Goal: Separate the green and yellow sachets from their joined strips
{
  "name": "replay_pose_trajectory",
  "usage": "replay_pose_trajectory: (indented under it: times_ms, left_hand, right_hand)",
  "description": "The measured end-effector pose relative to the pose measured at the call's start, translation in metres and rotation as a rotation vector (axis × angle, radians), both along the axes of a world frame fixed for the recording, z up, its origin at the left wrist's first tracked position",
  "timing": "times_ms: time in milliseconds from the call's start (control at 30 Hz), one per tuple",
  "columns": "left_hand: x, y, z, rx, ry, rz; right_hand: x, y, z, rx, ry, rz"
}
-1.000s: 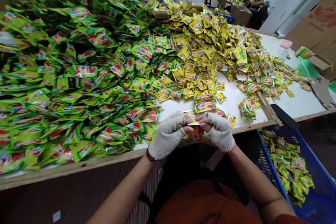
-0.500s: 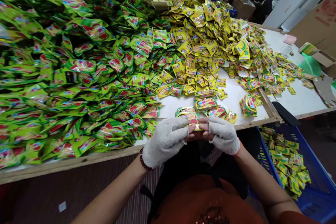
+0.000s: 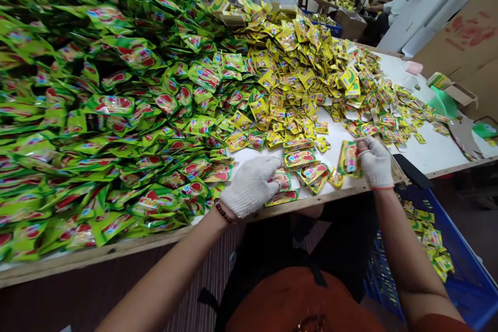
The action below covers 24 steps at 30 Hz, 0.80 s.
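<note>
Sachets (image 3: 295,158) heaped on a white table (image 3: 431,153) (wooden rim), cardboard behind.

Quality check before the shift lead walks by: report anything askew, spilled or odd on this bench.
One green packet by the left hand juts over the table's wooden front edge. Yellow sachets lie strewn loose across the far white board rather than heaped. The right hand grips a small stack of packets. No damage is visible.

Two gloved hands, two sachet heaps (image 3: 97,114), one blue crate (image 3: 462,290).
</note>
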<state>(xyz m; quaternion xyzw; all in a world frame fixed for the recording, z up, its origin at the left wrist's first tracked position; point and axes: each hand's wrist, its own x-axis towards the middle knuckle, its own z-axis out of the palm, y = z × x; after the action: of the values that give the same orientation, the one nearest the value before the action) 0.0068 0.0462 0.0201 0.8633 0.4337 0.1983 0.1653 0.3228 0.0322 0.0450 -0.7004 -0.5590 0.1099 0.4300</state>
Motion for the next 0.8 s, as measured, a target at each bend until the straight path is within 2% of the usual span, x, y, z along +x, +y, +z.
replay_pose_trajectory:
  times_ms: [67, 133, 233, 300, 400, 500, 533, 600, 667, 733, 800]
  left_hand:
    - [0.006, 0.005, 0.002, -0.008, 0.195, -0.046]
    - [0.009, 0.005, 0.002, 0.021, 0.287, -0.066]
    - [0.008, -0.001, 0.000, 0.046, 0.292, -0.048]
    - [0.004, -0.006, -0.002, 0.023, 0.271, -0.008]
    - [-0.001, -0.010, -0.003, 0.014, 0.242, 0.066]
    - [-0.004, -0.012, -0.005, 0.022, 0.247, 0.083]
    - [-0.005, -0.013, -0.006, 0.020, 0.230, 0.085]
    - [-0.008, -0.018, -0.009, 0.024, 0.129, 0.122]
    - [-0.010, -0.026, -0.013, 0.036, -0.054, 0.191]
    - [-0.010, -0.035, -0.020, 0.058, -0.234, 0.245]
    - [-0.007, -0.041, -0.027, 0.100, -0.321, 0.257]
  right_hand:
    - [0.042, 0.016, 0.005, -0.097, -0.141, -0.155]
    - [0.067, 0.026, 0.005, -0.165, -0.302, -0.215]
    - [0.066, 0.024, 0.001, -0.113, -0.498, -0.271]
    - [0.043, 0.014, -0.004, 0.013, -0.525, -0.220]
    - [-0.012, -0.008, -0.009, 0.191, -0.395, 0.048]
    - [-0.069, -0.033, -0.016, 0.177, -0.205, 0.364]
    - [-0.084, -0.041, -0.018, 0.157, -0.141, 0.413]
    - [-0.110, -0.054, -0.026, 0.117, -0.034, 0.448]
    - [-0.129, -0.064, -0.035, 0.045, 0.145, 0.399]
    - [-0.143, -0.067, -0.045, -0.043, 0.364, 0.368]
    - [-0.152, -0.067, -0.052, -0.110, 0.485, 0.381]
